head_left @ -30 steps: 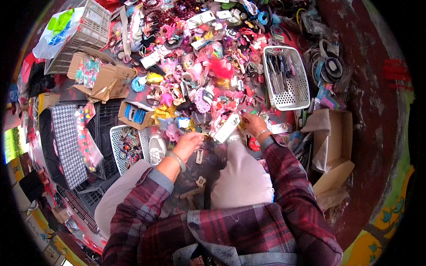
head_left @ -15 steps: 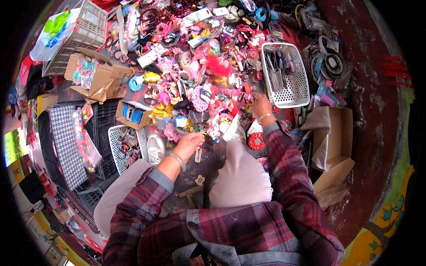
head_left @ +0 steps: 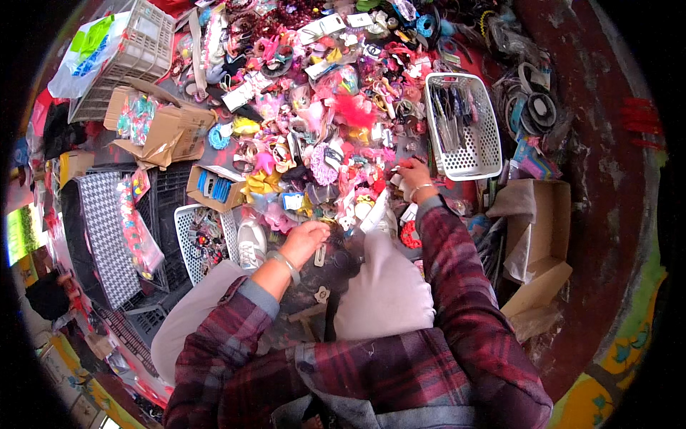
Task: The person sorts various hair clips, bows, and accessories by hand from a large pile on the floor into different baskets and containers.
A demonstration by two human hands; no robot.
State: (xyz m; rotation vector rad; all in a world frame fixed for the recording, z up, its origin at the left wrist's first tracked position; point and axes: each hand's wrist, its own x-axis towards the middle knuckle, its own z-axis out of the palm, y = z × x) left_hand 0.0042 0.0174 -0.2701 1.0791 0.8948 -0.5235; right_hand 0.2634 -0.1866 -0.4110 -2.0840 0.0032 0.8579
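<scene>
A large heap of mixed hair accessories (head_left: 314, 121), with clips, scrunchies and bows in pink, red and yellow, spreads in front of me. My left hand (head_left: 306, 240) is at its near edge, fingers closed in a pinch. A thin yellow band shows by the fingertips, but I cannot make out whether they hold it. Just below them is a pale hair clip (head_left: 320, 254). My right hand (head_left: 417, 179) is at the heap's right side, fingers curled beside a small red piece; what they hold is unclear. Near its wrist lies a red scrunchie (head_left: 410, 234).
A white perforated basket (head_left: 480, 163) with packaged dark items stands right of the heap. Beside it is an open cardboard box (head_left: 550, 229). On the left are another white basket (head_left: 184, 227), a small box of blue cards (head_left: 204, 199), a larger carton (head_left: 175, 132) and a crate (head_left: 146, 43).
My right hand has shifted slightly toward me, its fingers now more curled near a red piece. The left hand stays almost in place, still pinched. The view has tilted a little.
</scene>
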